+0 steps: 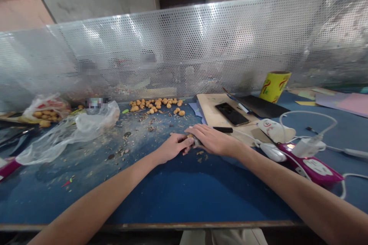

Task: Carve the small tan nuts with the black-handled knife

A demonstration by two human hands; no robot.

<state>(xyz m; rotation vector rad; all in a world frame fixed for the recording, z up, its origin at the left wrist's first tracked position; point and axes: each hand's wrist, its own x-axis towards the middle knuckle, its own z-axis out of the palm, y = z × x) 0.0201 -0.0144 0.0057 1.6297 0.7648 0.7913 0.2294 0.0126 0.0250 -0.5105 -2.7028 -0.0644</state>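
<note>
My left hand and my right hand meet above the blue table, a little right of its middle. Pinched between their fingertips is a small round yellow-brown fruit, which looks like a longan. Both hands are closed around it, and the fingers hide most of it. Something greyish shows beside it under the right hand, too covered to name. Bits of peel lie just below the right hand. Behind that hand, a slim black pen-like object sticks out. Loose longans are spread along the table's back.
Clear plastic bags and a bag of longans lie left. Crumbs and scraps litter the left-centre table. Rightward are a phone, cardboard, a yellow roll and a magenta power strip with white cables. A perforated screen stands behind.
</note>
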